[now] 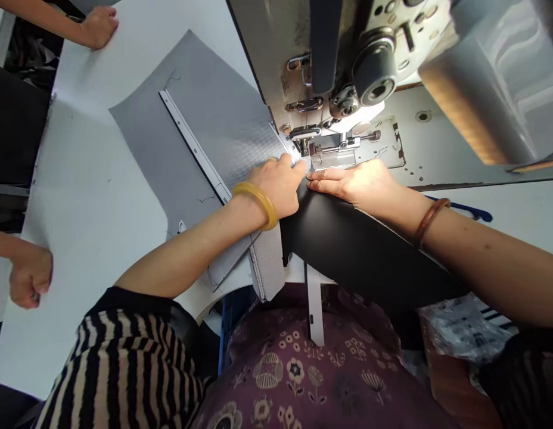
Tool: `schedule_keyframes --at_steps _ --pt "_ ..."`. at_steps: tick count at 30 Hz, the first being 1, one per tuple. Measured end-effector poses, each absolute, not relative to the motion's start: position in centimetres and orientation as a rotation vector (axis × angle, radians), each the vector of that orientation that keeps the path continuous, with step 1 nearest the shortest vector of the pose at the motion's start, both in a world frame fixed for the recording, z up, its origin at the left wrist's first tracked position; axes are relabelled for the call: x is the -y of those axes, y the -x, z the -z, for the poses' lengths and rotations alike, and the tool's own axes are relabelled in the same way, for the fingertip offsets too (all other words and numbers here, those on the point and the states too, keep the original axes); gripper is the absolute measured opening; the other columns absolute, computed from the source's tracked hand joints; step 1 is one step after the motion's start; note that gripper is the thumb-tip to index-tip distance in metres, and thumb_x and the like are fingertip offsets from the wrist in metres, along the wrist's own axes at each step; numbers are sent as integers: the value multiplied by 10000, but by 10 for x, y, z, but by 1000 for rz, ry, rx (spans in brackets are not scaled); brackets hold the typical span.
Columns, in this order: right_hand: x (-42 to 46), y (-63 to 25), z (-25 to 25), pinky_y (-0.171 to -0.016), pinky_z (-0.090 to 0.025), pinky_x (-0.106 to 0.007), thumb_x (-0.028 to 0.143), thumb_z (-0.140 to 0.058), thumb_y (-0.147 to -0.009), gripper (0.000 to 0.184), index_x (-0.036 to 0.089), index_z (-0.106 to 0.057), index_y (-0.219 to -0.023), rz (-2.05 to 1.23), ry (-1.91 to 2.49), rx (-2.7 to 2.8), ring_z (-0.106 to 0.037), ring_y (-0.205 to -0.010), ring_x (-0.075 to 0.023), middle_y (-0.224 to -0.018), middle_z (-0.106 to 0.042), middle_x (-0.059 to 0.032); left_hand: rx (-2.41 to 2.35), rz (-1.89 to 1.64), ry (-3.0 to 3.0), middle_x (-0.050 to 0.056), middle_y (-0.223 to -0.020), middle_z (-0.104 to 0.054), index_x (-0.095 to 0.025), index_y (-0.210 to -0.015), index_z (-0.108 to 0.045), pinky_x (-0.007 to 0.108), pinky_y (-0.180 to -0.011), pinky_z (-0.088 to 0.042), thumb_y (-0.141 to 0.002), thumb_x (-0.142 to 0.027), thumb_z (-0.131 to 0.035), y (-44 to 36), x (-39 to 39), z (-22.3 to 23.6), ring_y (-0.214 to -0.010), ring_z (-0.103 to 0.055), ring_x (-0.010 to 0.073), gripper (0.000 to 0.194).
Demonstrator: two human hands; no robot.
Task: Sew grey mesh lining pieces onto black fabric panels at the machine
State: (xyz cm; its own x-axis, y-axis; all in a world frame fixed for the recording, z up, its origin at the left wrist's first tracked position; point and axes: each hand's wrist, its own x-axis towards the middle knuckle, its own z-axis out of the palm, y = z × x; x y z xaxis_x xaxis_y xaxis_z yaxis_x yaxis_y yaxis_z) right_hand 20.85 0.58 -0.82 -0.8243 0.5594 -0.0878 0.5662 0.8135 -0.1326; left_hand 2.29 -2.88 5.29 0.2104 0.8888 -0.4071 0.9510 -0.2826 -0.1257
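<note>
A sewing workshop: an industrial sewing machine [375, 71] (brightly lit) stands over a white worktable [98, 149].

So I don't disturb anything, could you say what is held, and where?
The left hand presses the gray material near the sewing machine, the right hand the black sheet by its edge.

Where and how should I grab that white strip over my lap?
Pinch the white strip across its lower end, fingers coming from your lap side; that flat, narrow end juts past the white table, so it's probably easiest to reach.
</note>
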Motion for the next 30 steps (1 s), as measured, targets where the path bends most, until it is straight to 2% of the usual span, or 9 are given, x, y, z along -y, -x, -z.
schedule_keyframes --at_steps 4,8,12,17,19,21,24,28,30 --pt "-9 -214 13 -495 -271 -278 334 -396 -952 457 267 -569 -1370 412 -864 -3061 -642 -1089 -198 -1439 -534 21 -1712 484 -2275 85 -1138 -588 -212 -1160 -583 392 -826 -501 -857 -350 -479 -15 22 -55 -1001 -608 275 349" --pt "-9 -220 19 -711 -436 -256 343 -453 -933 458 223 -584 -1355 667 -853 -3144 -551 -1257 -173 -1422 -553 -27 -1637 490 -2286 90 -1139 -582 -192 -1077 -587 370 -774 -488 -885 -267 -400 -12 10 -47 -945 -613 243 278" --pt "-9 -223 21 -901 -433 -256 291 -407 -963 447 213 -564 -1374 736 -855 -3130 -503 -1313 -159 -1458 -512 -38 -1574 533 -2342 108 -1165 -566 -155 -1025 -613 346 -778 -481 -932 -225 -340 -3 1 -49 -920 -603 207 297" --pt "-10 -223 18 -848 -437 -277 298 -422 -953 473 218 -537 -1404 638 -799 -3100 -526 -1289 -197 -1460 -506 -42 -2055 440 -2403 134 -1269 -520 -145 -1249 -523 373 -833 -483 -960 -167 -233 11 27 -72 -1089 -549 255 410" --pt "-7 -218 12 -818 -439 -285 291 -392 -966 469 228 -533 -1409 595 -835 -3054 -536 -1277 -205 -1461 -504 -36 -1916 491 -2466 118 -1301 -500 -202 -1390 -430 383 -847 -491 -961 -289 -345 8 43 -74 -1158 -505 295 446" --pt "-1 -211 4 -744 -443 -297 312 -415 -952 469 238 -547 -1396 560 -943 -2988 -572 -1233 -225 -1454 -512 -31 -1761 589 -2477 123 -1298 -491 -257 -1479 -335 394 -827 -502 -892 -377 -487 3 53 -70 -1175 -487 340 618" --pt "12 -199 -7 -670 -443 -319 374 -468 -916 490 237 -564 -1377 576 -1140 -2909 -633 -1135 -265 -1433 -533 -45 -1679 707 -2449 132 -1269 -487 -294 -1511 -282 403 -808 -505 -834 -323 -505 -2 52 -62 -1143 -513 350 714" --pt "23 -194 -9 -804 -485 -337 411 -506 -883 539 220 -553 -1385 751 -1233 -2925 -606 -1189 -262 -1442 -523 -60 -1577 723 -2493 141 -1245 -491 -249 -1494 -330 420 -796 -515 -803 -361 -491 -3 37 -56 -1088 -551 344 719" --pt "23 -197 -5 -788 -497 -347 414 -512 -874 566 247 -524 -1415 692 -1246 -2899 -620 -1167 -270 -1478 -480 -42 -1593 744 -2501 164 -1269 -485 -194 -1514 -293 428 -790 -521 -781 -350 -500 -3 32 -55 -1084 -560 357 778"
